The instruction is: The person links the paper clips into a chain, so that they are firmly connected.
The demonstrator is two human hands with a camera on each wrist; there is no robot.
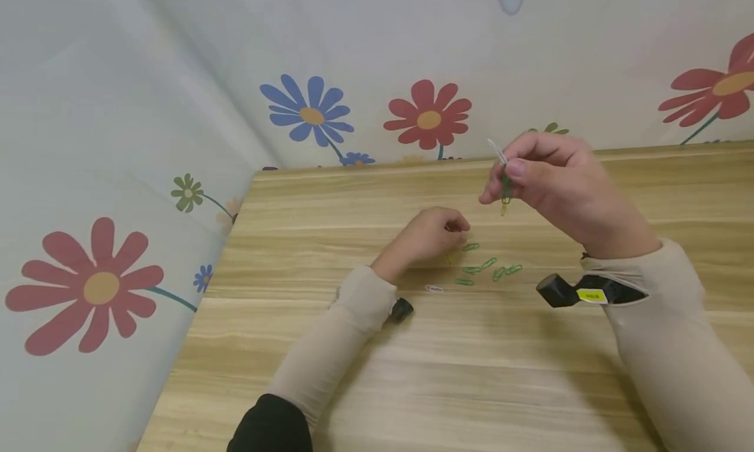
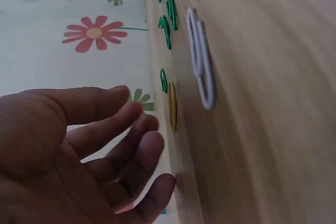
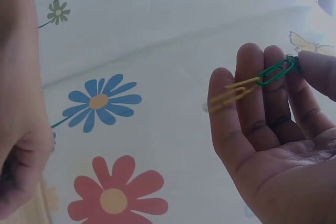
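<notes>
My right hand [image 1: 565,184] is raised above the table, pinching a short chain of paper clips between thumb and finger. A white clip [image 1: 496,150] sticks up past the fingertips. Below them hang a green clip [image 3: 275,72] and a yellow clip [image 3: 233,94], linked together. Low over the table, my left hand [image 1: 427,236] holds nothing, its fingers loosely bent, as the left wrist view shows. Several loose green paper clips [image 1: 471,269] lie beside and in front of it. A loose yellow clip [image 2: 172,106] and a white clip [image 2: 202,59] rest close to that hand too.
The wooden table [image 1: 471,386] runs back to a pale wall covering [image 1: 365,33] printed with large flowers. A second wall side stands along the table's left edge. Black wrist cameras [image 1: 556,290] are strapped over both sleeves.
</notes>
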